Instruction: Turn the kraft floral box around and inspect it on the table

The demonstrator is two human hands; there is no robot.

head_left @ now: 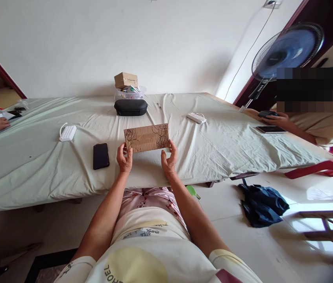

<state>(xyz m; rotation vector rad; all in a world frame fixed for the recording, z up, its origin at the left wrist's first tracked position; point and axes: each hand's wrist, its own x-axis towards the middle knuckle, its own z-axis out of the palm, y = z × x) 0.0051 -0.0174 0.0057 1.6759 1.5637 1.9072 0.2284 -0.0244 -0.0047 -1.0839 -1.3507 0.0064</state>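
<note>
You hold the drawn-on cardboard piece with both grips, left hand and right hand, above the tabletop, just right of the black phone; it is not yet set down.

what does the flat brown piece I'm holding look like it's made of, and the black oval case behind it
The flat brown rectangular piece, held between left hand and right hand, looks like plain cardboard: matte tan, with dark flower line drawings on it. The black oval case looks like moulded fabric or leatherette, matte with a seam around its middle; which one is unclear.
</note>
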